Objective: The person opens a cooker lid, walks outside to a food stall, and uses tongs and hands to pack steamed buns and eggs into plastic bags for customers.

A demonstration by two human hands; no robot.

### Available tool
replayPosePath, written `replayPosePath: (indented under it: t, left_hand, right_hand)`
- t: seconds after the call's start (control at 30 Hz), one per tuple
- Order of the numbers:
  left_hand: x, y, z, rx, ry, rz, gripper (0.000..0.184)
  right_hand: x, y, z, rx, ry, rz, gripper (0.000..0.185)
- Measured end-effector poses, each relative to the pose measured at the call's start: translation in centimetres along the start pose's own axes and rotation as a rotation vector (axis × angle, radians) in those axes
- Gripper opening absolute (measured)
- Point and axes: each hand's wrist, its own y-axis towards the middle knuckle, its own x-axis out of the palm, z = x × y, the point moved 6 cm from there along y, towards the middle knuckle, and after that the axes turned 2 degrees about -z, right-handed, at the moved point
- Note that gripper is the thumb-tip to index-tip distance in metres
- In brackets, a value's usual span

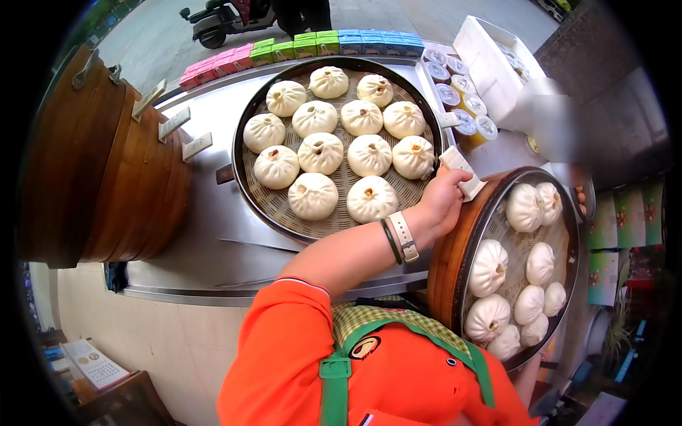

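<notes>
The left grip is curling inward, its fingers bending at the far end. Just behind the grip, the left wrist is lying nearly in line with the left forearm, which is slanting back from the grip toward the body's left. Farther behind the grip, the left upper arm is angling down toward the shoulder. Well to the near right of the grip, a bit of the right forearm is showing, while the right hand is hiding from view.

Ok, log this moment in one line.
Left hand: grips white handle; right hand: hidden; steamer: tilted, buns inside; round tray: buns, on counter
</notes>
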Motion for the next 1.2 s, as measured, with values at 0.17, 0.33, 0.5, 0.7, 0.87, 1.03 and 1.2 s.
replayPosePath:
  t: [0.17,0.33,0.5,0.7,0.87,1.03,1.2]
  left_hand:
    - [0.0,1.7,-1.7,-0.064,-0.005,-0.054,0.031]
    - [0.3,1.9,-2.7,-0.071,0.007,-0.014,0.031]
    - [0.6,2.1,-2.8,-0.059,0.042,0.043,0.027]
    - [0.8,4.2,-5.8,-0.162,0.021,0.051,0.030]
    - [3.3,6.0,-9.4,-0.233,0.104,0.077,0.035]
    - [4.8,9.7,-16.9,-0.340,0.177,0.073,0.034]
    - [4.6,13.5,-26.7,-0.510,0.177,0.106,0.036]
  right_hand:
    - [-1.9,-0.6,0.6,0.014,0.005,0.047,0.026]
    - [-3.9,-1.2,1.0,0.023,0.007,0.085,0.026]
    - [-5.4,-1.7,1.5,0.032,0.013,0.106,0.027]
    - [-7.0,-1.5,2.0,0.039,0.042,0.128,0.028]
    - [-9.2,-0.1,2.7,0.041,0.067,0.156,0.029]
    - [-15.7,2.2,3.8,0.053,0.064,0.232,0.030]
    - [-25.3,5.2,6.1,0.085,0.006,0.287,0.031]
